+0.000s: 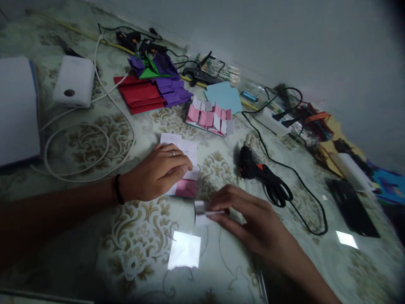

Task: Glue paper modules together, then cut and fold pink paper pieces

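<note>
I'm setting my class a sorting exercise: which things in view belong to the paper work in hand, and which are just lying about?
In the work:
- folded paper under the left hand
- small folded piece in the right hand
- probably the pink folded pieces beyond

Apparently lying about:
- white device
- black slab
- black glue gun (perhaps needed)

Dim, greyish light; white glare patches on the tabletop (221,249); slight blur.
</note>
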`<state>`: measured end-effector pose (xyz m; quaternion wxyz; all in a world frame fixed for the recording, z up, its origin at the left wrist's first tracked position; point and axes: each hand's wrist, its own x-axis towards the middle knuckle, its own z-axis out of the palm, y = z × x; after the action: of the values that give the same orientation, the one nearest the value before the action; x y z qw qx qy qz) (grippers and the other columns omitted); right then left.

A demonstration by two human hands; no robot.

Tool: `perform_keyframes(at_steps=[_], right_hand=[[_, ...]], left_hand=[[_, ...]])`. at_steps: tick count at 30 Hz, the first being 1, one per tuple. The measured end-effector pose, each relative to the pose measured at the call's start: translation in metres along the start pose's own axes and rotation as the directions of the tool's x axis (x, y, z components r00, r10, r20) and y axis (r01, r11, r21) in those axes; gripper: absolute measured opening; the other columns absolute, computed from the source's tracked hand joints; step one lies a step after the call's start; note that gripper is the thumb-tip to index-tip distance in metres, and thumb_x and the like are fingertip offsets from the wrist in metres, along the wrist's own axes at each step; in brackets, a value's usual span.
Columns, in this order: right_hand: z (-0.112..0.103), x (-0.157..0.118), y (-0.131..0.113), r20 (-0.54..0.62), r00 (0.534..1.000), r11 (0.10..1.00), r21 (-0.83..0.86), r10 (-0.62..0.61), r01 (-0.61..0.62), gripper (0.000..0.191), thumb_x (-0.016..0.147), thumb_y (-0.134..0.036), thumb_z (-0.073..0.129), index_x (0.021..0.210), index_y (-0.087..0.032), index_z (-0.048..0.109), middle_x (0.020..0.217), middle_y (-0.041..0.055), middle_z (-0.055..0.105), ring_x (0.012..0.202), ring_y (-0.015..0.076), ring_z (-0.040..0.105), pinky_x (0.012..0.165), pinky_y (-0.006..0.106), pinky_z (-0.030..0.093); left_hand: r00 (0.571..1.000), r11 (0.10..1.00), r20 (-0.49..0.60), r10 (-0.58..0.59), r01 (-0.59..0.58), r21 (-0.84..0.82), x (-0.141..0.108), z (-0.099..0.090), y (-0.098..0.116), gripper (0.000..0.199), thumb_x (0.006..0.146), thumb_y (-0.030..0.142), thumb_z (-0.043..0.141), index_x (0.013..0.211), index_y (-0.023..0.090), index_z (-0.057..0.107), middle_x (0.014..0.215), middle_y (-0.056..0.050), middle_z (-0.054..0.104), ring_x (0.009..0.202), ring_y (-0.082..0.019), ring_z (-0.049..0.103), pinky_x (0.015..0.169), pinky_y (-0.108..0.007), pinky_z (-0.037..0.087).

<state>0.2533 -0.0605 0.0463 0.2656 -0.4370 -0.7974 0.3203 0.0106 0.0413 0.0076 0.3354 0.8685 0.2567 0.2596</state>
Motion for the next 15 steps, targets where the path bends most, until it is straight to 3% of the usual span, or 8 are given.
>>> perform_keyframes(at_steps=[3, 8, 15], right_hand=[[0.003, 0.010, 0.005, -0.122, 0.990, 0.991, -0.123, -0.067, 0.052, 0.009, 0.100, -0.012, 0.069, 0.102, -0.021, 0.070, 0.093, 0.0062, 0.072, 0.085, 0.0198, 0.072, 0.076, 0.030, 0.061], [0.014, 0.020, 0.018, -0.136, 0.984, 0.979, -0.185, -0.115, 0.089, 0.013, 0.101, -0.011, 0.067, 0.107, -0.021, 0.073, 0.097, 0.0067, 0.071, 0.088, 0.0201, 0.072, 0.078, 0.031, 0.063], [0.026, 0.019, 0.029, -0.170, 0.979, 0.985, -0.144, -0.116, 0.091, 0.009, 0.102, -0.015, 0.068, 0.106, -0.021, 0.073, 0.096, 0.0058, 0.070, 0.088, 0.0189, 0.072, 0.078, 0.031, 0.063]], left_hand=[[1.000, 1.000, -0.011, -0.009, 0.009, -0.014, 0.000, -0.001, 0.001, 0.033, 0.106, 0.022, 0.038, 0.105, 0.017, 0.071, 0.109, -0.008, 0.076, 0.110, -0.025, 0.062, 0.107, -0.045, 0.040], [1.000, 0.999, 0.014, -0.023, 0.023, -0.026, 0.002, -0.002, 0.002, 0.035, 0.106, 0.021, 0.037, 0.104, 0.017, 0.071, 0.108, -0.008, 0.077, 0.110, -0.026, 0.062, 0.106, -0.046, 0.040], [0.999, 0.999, 0.022, -0.029, 0.030, -0.018, 0.005, -0.001, 0.001, 0.036, 0.106, 0.019, 0.036, 0.105, 0.016, 0.073, 0.108, -0.008, 0.076, 0.111, -0.026, 0.061, 0.104, -0.044, 0.040]])
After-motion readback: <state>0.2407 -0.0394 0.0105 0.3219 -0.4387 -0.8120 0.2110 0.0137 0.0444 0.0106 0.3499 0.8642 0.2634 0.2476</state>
